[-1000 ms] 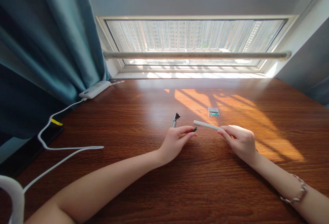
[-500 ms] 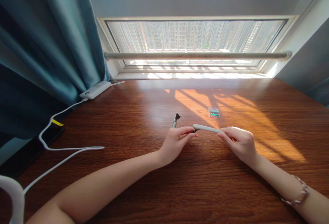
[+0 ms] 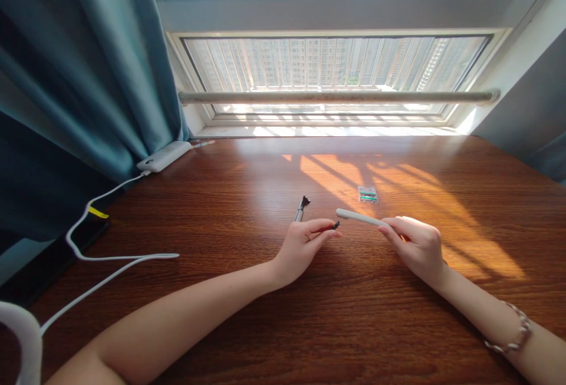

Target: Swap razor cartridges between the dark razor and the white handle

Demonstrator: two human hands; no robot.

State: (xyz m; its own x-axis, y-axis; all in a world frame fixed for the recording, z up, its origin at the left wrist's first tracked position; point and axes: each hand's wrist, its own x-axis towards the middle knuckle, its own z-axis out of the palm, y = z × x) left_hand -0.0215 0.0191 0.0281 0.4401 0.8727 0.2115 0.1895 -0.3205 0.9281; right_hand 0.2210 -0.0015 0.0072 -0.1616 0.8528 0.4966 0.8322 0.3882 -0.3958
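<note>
My left hand [image 3: 305, 248] pinches a small black razor head [image 3: 336, 226] between thumb and fingertips. My right hand [image 3: 413, 247] is closed round the handle of a white toothbrush [image 3: 360, 217]. The brush's bristles face down, just above and to the right of the razor head, with a small gap between them. Behind my left hand lies a silver razor handle [image 3: 299, 212] with a black end, its lower part hidden by the hand. Beyond the toothbrush is a small clear case [image 3: 367, 194] with green strips in it.
The wooden table [image 3: 247, 326] runs up to a window with a horizontal rail [image 3: 336, 97]. A white power bank [image 3: 165, 156] with a white cable [image 3: 119, 257] lies at the left beside the blue curtain [image 3: 88, 49]. A curved white object [image 3: 26, 326] stands at the lower left.
The toothbrush head has come away from the razor head, upward and slightly right, along with my right hand. My left hand stays nearly in place.
</note>
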